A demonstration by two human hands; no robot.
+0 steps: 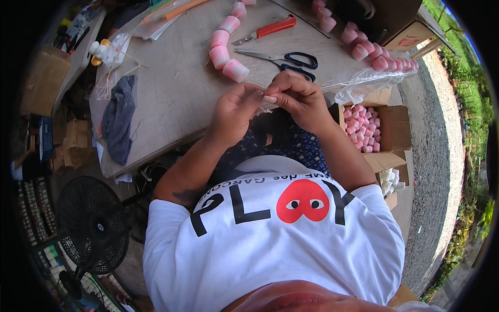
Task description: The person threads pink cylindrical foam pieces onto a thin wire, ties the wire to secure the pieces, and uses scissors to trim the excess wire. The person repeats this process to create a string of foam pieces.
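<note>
Close together at the table's near edge, my left hand (235, 108) and my right hand (299, 99) meet fingertip to fingertip. Both pinch what looks like a thin clear string, mostly hidden by the fingers. It seems to run from a row of threaded pink-and-white foam-like cylinders (219, 57) that curves away across the table. Something pale and see-through shows just under the fingers, too small to name. Beyond my right hand lie scissors (291, 60) with dark blue handles, blades apart. A red utility knife (275, 26) rests farther back, blade out.
More pink cylinders (359, 51) line the table's right side, by clear plastic wrap (356, 92). A cardboard box (397, 125) of loose pink pieces (362, 127) stands at right. A grey cloth (119, 119) lies on the table (171, 93) at left; a black fan (93, 223) stands lower left.
</note>
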